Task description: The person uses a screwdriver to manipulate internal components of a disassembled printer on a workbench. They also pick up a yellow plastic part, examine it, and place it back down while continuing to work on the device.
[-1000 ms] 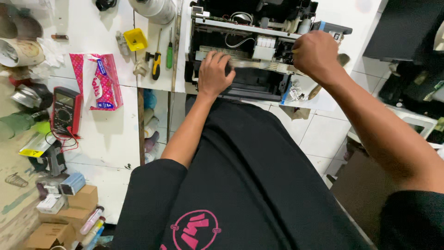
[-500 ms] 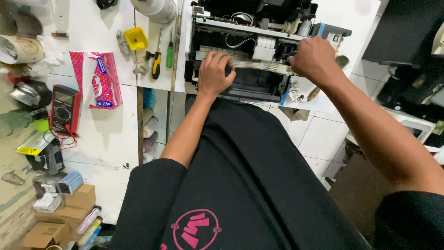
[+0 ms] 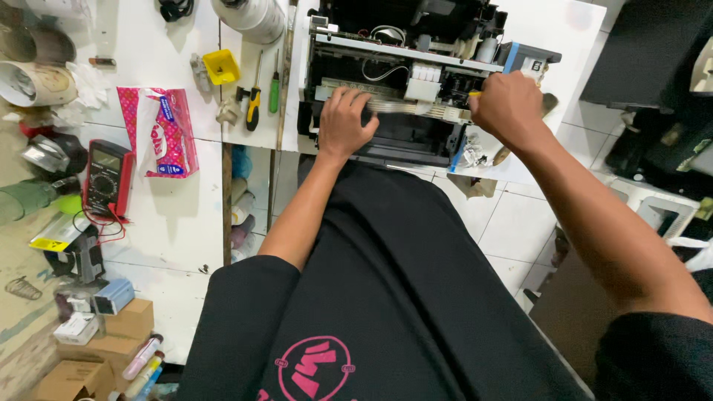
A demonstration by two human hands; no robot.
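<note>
Left hand (image 3: 345, 122) pressed flat on the opened printer (image 3: 405, 89) at the far table edge, as before. Right hand (image 3: 509, 108) shifted slightly left, fisted around a yellow-tipped tool (image 3: 475, 94); work inside apparently ongoing.

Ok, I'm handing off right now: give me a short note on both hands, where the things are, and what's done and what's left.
Left hand: flat on the flat ribbon cable across the opened printer, holding nothing.
Right hand: closed on a yellow-handled tool at the printer's right end; its tip is hidden.
Around: the printer sits on the white table; a yellow-handled screwdriver, a green screwdriver and a multimeter lie to the left.
Done: cover is off, the inner parts are bare.
Left: the printer is open and not reassembled; what the tool works on cannot be seen.
</note>
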